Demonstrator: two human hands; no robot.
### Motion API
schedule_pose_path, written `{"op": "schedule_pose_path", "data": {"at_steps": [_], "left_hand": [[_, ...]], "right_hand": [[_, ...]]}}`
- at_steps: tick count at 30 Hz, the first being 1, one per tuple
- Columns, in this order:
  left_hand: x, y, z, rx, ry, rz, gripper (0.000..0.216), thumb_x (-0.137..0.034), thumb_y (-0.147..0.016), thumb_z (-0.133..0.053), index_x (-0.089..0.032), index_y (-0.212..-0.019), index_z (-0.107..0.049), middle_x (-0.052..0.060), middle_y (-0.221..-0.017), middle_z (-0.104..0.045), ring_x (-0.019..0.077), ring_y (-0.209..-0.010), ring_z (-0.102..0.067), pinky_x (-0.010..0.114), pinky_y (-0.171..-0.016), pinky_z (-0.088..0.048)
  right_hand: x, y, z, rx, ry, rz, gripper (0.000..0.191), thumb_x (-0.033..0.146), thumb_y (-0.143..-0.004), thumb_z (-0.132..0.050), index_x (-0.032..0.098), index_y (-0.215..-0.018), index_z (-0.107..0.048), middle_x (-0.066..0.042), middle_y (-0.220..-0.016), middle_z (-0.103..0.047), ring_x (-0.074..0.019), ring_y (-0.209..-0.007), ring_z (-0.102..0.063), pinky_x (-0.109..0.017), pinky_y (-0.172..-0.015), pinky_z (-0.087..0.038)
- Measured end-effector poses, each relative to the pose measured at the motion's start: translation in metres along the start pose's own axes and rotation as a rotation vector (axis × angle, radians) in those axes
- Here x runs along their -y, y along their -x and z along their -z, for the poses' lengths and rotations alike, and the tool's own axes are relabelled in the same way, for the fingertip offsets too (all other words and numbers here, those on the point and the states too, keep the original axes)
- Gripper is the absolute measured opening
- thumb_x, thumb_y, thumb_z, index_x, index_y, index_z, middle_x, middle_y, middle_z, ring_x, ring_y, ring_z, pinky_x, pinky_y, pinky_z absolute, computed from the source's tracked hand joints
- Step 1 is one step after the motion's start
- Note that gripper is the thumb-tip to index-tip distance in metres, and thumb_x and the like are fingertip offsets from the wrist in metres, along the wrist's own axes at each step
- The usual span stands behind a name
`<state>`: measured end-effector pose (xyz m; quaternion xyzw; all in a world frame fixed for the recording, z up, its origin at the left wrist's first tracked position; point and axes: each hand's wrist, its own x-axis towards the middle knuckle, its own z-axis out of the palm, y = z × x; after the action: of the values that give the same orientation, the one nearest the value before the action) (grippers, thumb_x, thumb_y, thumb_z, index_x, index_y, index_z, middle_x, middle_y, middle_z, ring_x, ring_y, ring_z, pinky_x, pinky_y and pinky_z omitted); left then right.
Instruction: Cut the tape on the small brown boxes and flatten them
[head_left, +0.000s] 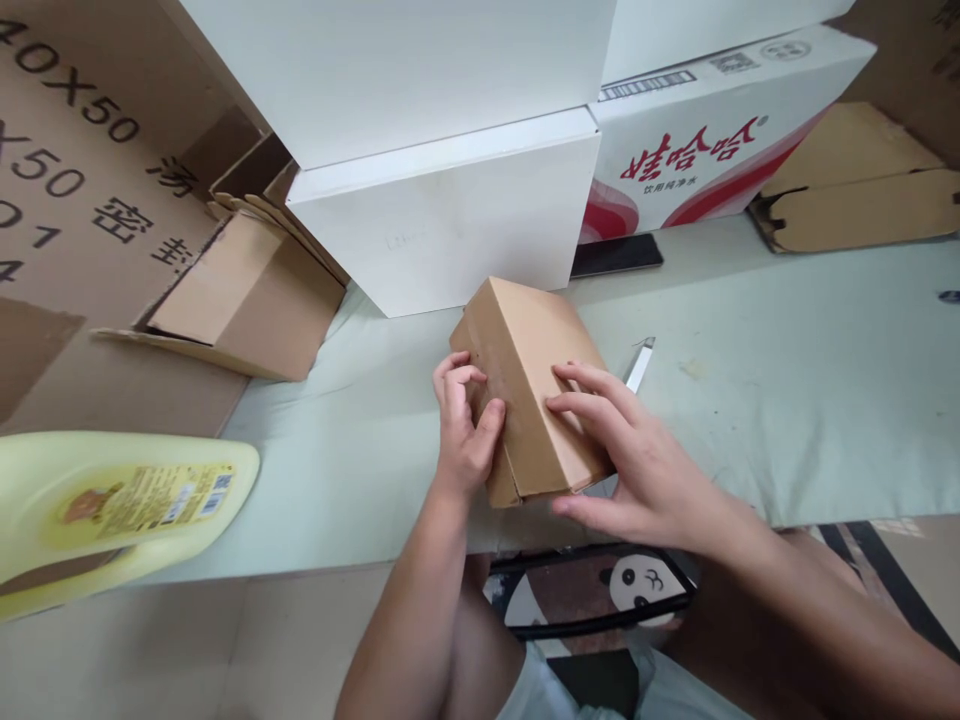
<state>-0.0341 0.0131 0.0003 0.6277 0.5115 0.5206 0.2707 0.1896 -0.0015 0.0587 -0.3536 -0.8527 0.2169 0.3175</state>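
Note:
A small brown cardboard box (534, 350) sits tilted at the front of the cloth-covered table, its near end close to the edge. My left hand (466, 425) is against its taped left side, fingers curled and thumb pressed on the cardboard. From the right, my right hand (634, 460) grips the box, two fingertips on the upper face and the thumb by the near lower edge. What its other fingers do on the far side is hidden. Just beyond that hand lies a white utility knife (640, 365), partly covered by it.
White cartons (450, 225) stack at the back, beside a red-printed water carton (697, 150). A black phone-like slab (619, 256) lies before them. Open cardboard boxes (277, 290) stand left, near a yellow bottle (172, 500). Flattened cardboard (862, 215) rests at right on the pale green cloth (810, 400).

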Motion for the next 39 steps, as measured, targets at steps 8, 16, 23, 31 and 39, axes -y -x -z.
{"op": "schedule_pose_path", "data": {"at_steps": [8, 16, 23, 31, 39], "left_hand": [[0.0, 0.003, -0.001, 0.042, 0.004, -0.018, 0.04, -0.018, -0.079, -0.049, -0.029, -0.117, -0.047, 0.009, -0.144, -0.039, 0.0314, -0.146, -0.037, 0.057, -0.121, -0.035], [0.001, 0.004, -0.009, -0.009, 0.046, -0.037, 0.04, -0.021, -0.082, -0.053, -0.03, -0.121, -0.046, 0.01, -0.145, -0.04, 0.0324, -0.145, -0.038, 0.058, -0.12, -0.036], [-0.003, 0.002, -0.011, -0.031, 0.004, -0.035, 0.034, -0.021, -0.083, -0.054, -0.028, -0.116, -0.049, 0.01, -0.143, -0.044, 0.0314, -0.144, -0.041, 0.055, -0.119, -0.039], [-0.007, 0.002, -0.012, -0.042, -0.016, -0.023, 0.029, -0.024, -0.086, -0.054, -0.027, -0.114, -0.05, 0.01, -0.142, -0.046, 0.0316, -0.143, -0.042, 0.055, -0.118, -0.039], [-0.006, 0.003, -0.011, -0.065, -0.108, -0.07, 0.026, -0.032, -0.091, -0.055, -0.028, -0.116, -0.052, 0.011, -0.137, -0.048, 0.0314, -0.138, -0.046, 0.053, -0.113, -0.043]], "right_hand": [[-0.005, 0.003, -0.003, -0.028, -0.098, -0.032, 0.058, 0.054, -0.093, -0.061, 0.025, -0.14, -0.043, -0.022, -0.151, -0.044, -0.0411, -0.146, -0.045, -0.061, -0.11, -0.048], [-0.011, 0.004, -0.009, -0.095, -0.127, -0.007, 0.056, 0.053, -0.092, -0.057, 0.025, -0.138, -0.042, -0.021, -0.147, -0.044, -0.0425, -0.144, -0.044, -0.064, -0.108, -0.047], [-0.008, 0.007, -0.007, -0.112, -0.143, -0.031, 0.054, 0.049, -0.091, -0.059, 0.026, -0.137, -0.044, -0.021, -0.148, -0.046, -0.041, -0.143, -0.046, -0.063, -0.107, -0.049], [-0.005, 0.008, -0.001, -0.125, -0.192, -0.071, 0.052, 0.04, -0.088, -0.064, 0.026, -0.135, -0.048, -0.018, -0.141, -0.052, -0.0388, -0.143, -0.048, -0.058, -0.108, -0.05], [-0.014, 0.002, 0.008, -0.03, -0.239, -0.085, 0.054, 0.037, -0.084, -0.066, 0.028, -0.134, -0.048, -0.017, -0.142, -0.051, -0.0401, -0.143, -0.048, -0.059, -0.107, -0.05]]}}
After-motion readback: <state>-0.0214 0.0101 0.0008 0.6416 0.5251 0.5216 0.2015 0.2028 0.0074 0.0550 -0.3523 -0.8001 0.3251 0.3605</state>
